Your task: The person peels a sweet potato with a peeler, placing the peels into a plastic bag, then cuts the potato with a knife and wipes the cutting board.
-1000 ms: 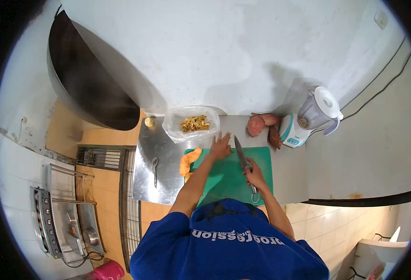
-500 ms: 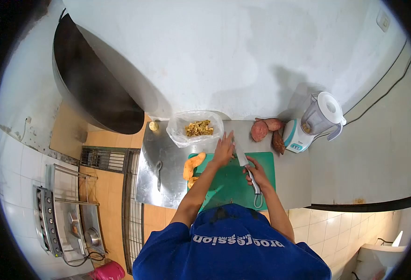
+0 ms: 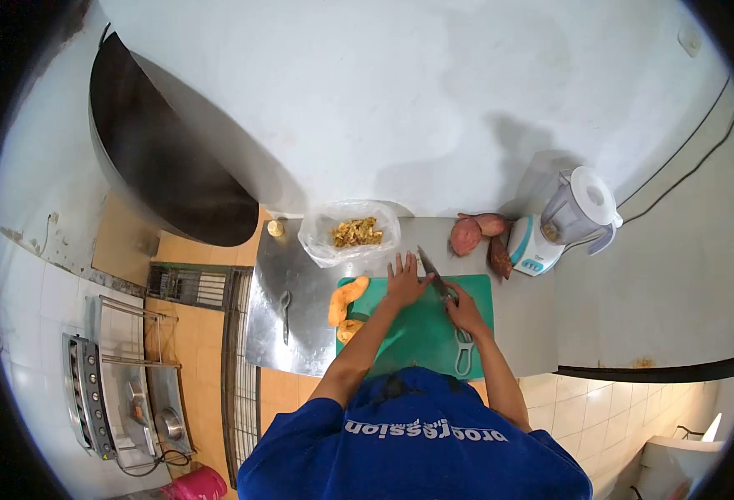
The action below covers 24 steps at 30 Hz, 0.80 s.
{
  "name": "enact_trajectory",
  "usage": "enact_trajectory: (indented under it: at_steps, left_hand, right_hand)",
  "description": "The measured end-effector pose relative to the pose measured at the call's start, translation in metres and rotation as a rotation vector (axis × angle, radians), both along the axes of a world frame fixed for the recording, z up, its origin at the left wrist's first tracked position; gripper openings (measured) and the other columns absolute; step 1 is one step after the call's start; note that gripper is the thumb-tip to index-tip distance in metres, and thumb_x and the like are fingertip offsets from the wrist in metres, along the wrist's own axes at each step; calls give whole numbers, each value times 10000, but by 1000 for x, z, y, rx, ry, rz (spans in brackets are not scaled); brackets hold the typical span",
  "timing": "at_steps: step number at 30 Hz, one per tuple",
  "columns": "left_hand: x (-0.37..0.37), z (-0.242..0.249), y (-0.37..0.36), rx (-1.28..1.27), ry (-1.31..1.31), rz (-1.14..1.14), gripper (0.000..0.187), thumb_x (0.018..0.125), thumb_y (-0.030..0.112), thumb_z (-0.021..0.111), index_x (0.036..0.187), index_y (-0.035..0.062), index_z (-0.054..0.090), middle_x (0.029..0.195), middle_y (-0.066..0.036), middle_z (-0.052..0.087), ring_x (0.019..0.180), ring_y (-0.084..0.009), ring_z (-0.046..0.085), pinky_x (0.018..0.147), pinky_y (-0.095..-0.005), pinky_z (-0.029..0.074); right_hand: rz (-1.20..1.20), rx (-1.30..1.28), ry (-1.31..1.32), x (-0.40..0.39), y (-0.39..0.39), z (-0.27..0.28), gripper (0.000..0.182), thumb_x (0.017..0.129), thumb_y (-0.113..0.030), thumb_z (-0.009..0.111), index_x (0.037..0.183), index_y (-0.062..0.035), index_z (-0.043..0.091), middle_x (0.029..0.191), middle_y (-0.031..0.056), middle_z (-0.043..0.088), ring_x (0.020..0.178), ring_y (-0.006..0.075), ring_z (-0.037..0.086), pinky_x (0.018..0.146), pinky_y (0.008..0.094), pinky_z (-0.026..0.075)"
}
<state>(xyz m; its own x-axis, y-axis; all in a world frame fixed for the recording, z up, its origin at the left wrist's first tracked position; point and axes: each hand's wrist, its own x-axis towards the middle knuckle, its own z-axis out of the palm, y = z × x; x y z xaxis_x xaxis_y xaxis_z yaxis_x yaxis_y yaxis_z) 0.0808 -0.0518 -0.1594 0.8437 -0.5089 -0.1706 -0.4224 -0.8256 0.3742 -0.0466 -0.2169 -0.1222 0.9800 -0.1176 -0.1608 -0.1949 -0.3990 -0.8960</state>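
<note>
The right hand is wrapped around the handle of a kitchen knife, whose blade runs up and to the left from the fist, its long axis slanting across the upper part of the green cutting board with the tip pointing toward the far left, at the wall side of the counter. The tip lies just beside the fingers of the left hand, which is spread flat with fingers fanned out, pressing down on the far edge of the board; whether anything lies beneath that palm cannot be told, as the hand covers it. The board lies on a stainless steel counter, directly in front of the person in a blue shirt. At the board's left edge lie two peeled orange sweet potato pieces, the larger one with its long axis tilted up to the right, the smaller one just below it. A pale peeler rests on the board near its right lower corner, close to the right wrist. Behind the board, a clear plastic bag of peelings sits open against the wall. To the right of it lie unpeeled reddish sweet potatoes, just beside a blender with a white lid. A spoon lies on the bare steel, well left of the board.
</note>
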Motion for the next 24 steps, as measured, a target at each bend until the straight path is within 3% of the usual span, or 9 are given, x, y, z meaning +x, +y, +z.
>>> enact_trajectory:
  at_steps: [3, 10, 12, 13, 16, 19, 21, 23, 24]
  left_hand:
    - [-10, 0, -7, 28, -58, 19, 900, 1008, 652, 301, 1576, -37, 185, 1666, -192, 164, 1544, -403, 91, 1229, -580, 83]
    - [-13, 53, 12, -293, 29, -2, 854, 1023, 590, 379, 1594, -4, 151, 1679, -173, 128, 1549, -398, 71, 1230, -576, 65]
    - [-6, 94, 30, -473, -221, -58, 755, 1030, 430, 506, 1584, 8, 216, 1637, -211, 248, 1517, -400, 220, 1214, -538, 193]
    - [-1, 113, 41, -464, -213, -57, 755, 1030, 430, 506, 1584, 8, 216, 1637, -211, 248, 1517, -400, 220, 1214, -538, 193]
    - [28, 152, 67, -876, -194, 171, 547, 989, 201, 615, 1474, 15, 443, 1420, -244, 520, 1281, -373, 541, 1041, -432, 441]
    - [70, 131, 102, -816, -275, 397, 350, 960, 180, 663, 1267, 12, 647, 1141, -214, 697, 1035, -310, 696, 875, -386, 540]
    - [76, 115, 120, -730, -327, 489, 276, 952, 210, 682, 1136, 11, 732, 993, -184, 752, 918, -272, 737, 799, -374, 565]
    - [71, 111, 129, -359, -309, 642, 262, 944, 278, 699, 921, 27, 771, 770, -111, 753, 729, -219, 741, 677, -350, 564]
    - [66, 112, 130, -360, -309, 644, 262, 944, 278, 699, 921, 27, 771, 770, -111, 753, 729, -219, 741, 677, -350, 564]
  right_hand:
    - [-40, 279, 242, -9, 10, 25, 487, 1028, -106, 502, 1507, -160, 432, 808, 72, 615, 503, 103, 510, 410, 270, 436]
    - [-113, 675, 280, -24, 19, 79, 516, 1024, -109, 506, 1527, -169, 403, 829, 68, 616, 504, 102, 519, 396, 251, 443]
    - [-30, 650, 187, -21, 30, 115, 514, 1029, -118, 509, 1528, -184, 402, 834, 65, 617, 508, 98, 520, 396, 252, 438]
    - [-31, 659, 195, -16, 37, 121, 514, 1029, -118, 509, 1528, -184, 402, 834, 65, 617, 508, 98, 520, 396, 252, 438]
    - [129, 623, 42, 15, 59, 131, 503, 1034, -153, 523, 1524, -185, 412, 859, 53, 597, 534, 79, 508, 425, 246, 436]
    - [167, 269, -38, 44, 78, 111, 490, 1022, -161, 528, 1504, -202, 446, 908, 94, 647, 610, 187, 605, 537, 332, 515]
    - [276, -456, -321, 53, 84, 91, 512, 972, -139, 575, 1473, -190, 480, 1021, 183, 686, 802, 335, 676, 747, 454, 549]
    - [305, -481, -263, 44, 85, 85, 513, 967, -134, 573, 1468, -199, 484, 1055, 206, 680, 876, 384, 661, 785, 486, 536]
    - [328, -508, -204, 38, 84, 85, 513, 962, -129, 571, 1463, -208, 488, 1089, 229, 674, 950, 433, 646, 823, 519, 524]
